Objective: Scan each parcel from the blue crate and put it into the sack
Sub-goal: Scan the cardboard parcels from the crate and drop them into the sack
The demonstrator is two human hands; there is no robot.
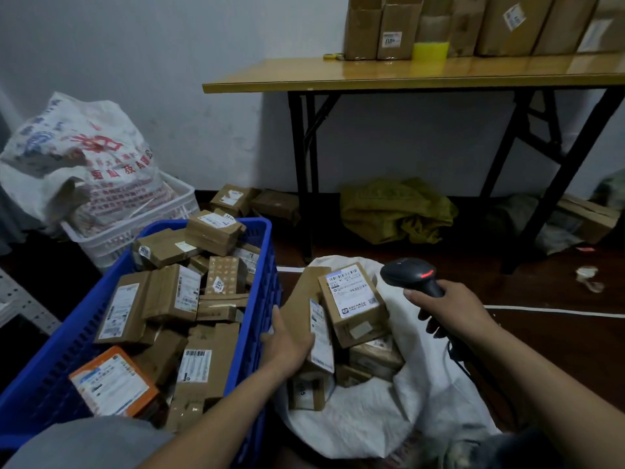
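The blue crate [252,299] on the left holds several brown cardboard parcels. To its right lies the open white sack [399,418] with several parcels inside. My left hand [287,343] grips a flat brown parcel [304,306] with a white label, upright over the sack's left side. Beside it rests a labelled box [355,302] on the pile in the sack. My right hand [446,309] holds a black barcode scanner [409,274] with a red light, its head pointing left at the parcels.
A white basket [142,225] with a filled printed sack [84,157] stands behind the crate. A folding table [406,74] with cartons stands at the back. Under it lie a yellow-green bag [395,208] and loose boxes. A white cable [554,310] runs across the dark floor.
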